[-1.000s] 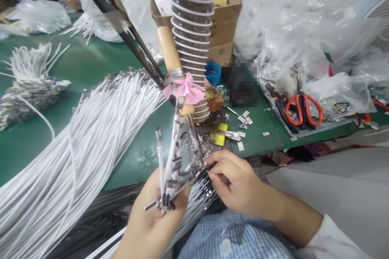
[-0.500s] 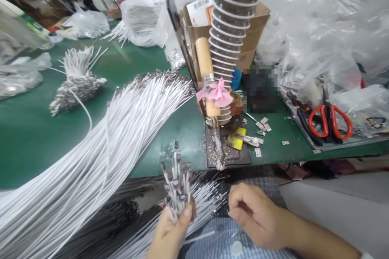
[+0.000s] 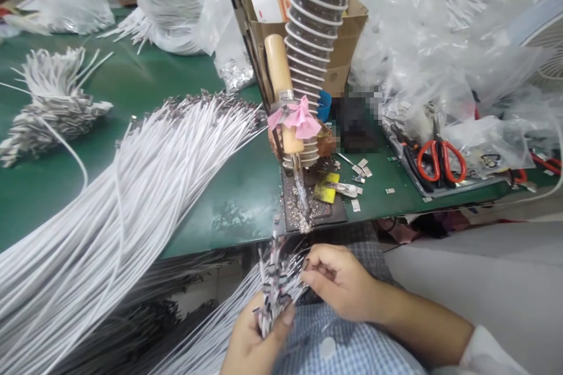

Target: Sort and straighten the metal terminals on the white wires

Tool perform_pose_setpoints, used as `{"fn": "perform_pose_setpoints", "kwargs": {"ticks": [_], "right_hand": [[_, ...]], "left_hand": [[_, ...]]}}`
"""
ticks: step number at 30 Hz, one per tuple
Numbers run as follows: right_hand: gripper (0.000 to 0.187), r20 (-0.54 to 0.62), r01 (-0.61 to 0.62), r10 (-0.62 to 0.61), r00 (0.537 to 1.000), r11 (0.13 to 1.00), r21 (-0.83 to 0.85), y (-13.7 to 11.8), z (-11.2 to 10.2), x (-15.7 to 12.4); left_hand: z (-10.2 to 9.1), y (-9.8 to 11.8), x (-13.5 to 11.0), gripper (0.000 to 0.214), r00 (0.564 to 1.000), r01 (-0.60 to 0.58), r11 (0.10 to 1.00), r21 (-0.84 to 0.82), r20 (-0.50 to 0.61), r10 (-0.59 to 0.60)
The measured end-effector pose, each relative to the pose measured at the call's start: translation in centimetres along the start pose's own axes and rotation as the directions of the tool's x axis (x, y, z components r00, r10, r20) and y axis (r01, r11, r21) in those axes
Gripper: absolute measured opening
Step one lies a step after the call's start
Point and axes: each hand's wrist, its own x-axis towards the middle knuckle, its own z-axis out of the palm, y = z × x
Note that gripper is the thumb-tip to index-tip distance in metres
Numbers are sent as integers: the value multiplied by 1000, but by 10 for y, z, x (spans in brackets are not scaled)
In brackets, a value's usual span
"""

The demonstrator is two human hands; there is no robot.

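Tabletop, smooth and green [image 3: 246, 187], spread to both sides of the soldering iron [image 3: 294, 140], which leaned tip-down over a dark, grit-strewn mat [image 3: 328, 216]. Left of the iron sprawled a broad heap of slick white cables [image 3: 132, 193], its metal-tipped ends reaching nearly to the wooden handle. Well right of the iron, crumpled clear plastic bags [image 3: 413, 70] piled up in glossy folds. Just behind the iron rose a see-through brownish hose [image 3: 314, 29], ringed with white ribs.

On the near side of the iron, below the table edge, I saw the right hand [image 3: 341, 281] with its fingers curled toward the palm, thumb and forefinger close together; I couldn't tell whether a cable end was pinched between them. The left hand [image 3: 259, 334], just beside it and also nearer than the iron, had its thumb pressed over a bundle of short-looking white cable ends [image 3: 273, 287], with fingers folded round behind. Small flat metal tips bristled from that bundle at odd angles.

Right of the iron lay scissors with looped orange handles [image 3: 437, 164]. A limp pink cloth bow [image 3: 303, 120] hugged the iron's handle, and just right of its tip sat a smudged yellow sponge [image 3: 326, 192].
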Motion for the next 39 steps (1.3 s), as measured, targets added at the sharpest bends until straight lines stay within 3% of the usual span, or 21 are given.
{"fn": "perform_pose_setpoints", "kwargs": {"ticks": [2,7,10,13,17,23,29,34,39], "right_hand": [[9,6,-6,6,1000,1000,24,0,0,-2],[1,-13,-19,22,1000,986,165,4,2,-8],[11,-61,-13,28,998,972,233,5,1,-10],[21,-90,43,-27,996,984,173,3,-4,-9],[14,-47,139,-139,989,990,-11,-2,-9,-6],[17,-81,10,0,997,993,114,2,-8,-7],[7,-39,17,-17,999,1000,19,1,-10,-4],[2,-25,45,-45,999,999,0,-2,-9,-3],[11,131,130,-126,983,991,-25,-9,-7,1]], "left_hand": [[-1,-4,-1,26,999,-2,1000,-15,47,3],[-2,-14,-2,29,999,50,990,-134,29,-46],[0,-13,0,29,997,72,991,-113,41,-67],[0,-10,2,30,997,54,996,-67,63,-49],[-2,-8,5,27,998,22,999,-24,64,-20],[-3,-8,5,27,997,35,999,-29,70,-33],[-3,-11,6,23,996,47,997,-56,75,-43],[-2,-9,10,20,998,-69,995,-75,-5,69],[-1,-8,7,22,999,-20,995,-96,-46,15]]}}
